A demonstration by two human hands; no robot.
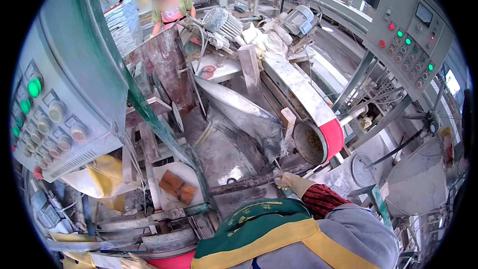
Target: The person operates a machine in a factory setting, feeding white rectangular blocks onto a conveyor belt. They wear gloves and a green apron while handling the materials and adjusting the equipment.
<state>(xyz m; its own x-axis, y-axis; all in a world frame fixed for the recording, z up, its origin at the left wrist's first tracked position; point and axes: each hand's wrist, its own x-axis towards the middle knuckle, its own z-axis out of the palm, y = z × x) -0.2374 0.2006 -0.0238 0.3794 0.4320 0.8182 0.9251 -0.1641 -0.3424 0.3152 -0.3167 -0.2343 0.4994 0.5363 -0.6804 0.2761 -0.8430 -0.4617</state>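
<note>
My right hand (295,183), in a cream glove with a red-and-black checked cuff, is at the right end of a dirty metal crossbar (244,183). Its fingers are bent and pressed together; what they hold, if anything, is hidden. Just beyond it is the rusty round drum end (308,142) of a belt conveyor with a red band (334,139). My left hand (135,263), gloved too, shows only in part at the lower edge, beside a red curved surface (174,261). Its fingers are cut off by the frame. A green apron with yellow trim (259,239) covers my front.
Control panels with lit buttons stand at left (74,84) and right (411,35). A grey metal chute (244,112) slopes between the frames. Motors (221,22) sit at the back. Another person (172,7) stands at the far left. A reddish-brown block (178,187) lies on the left framework.
</note>
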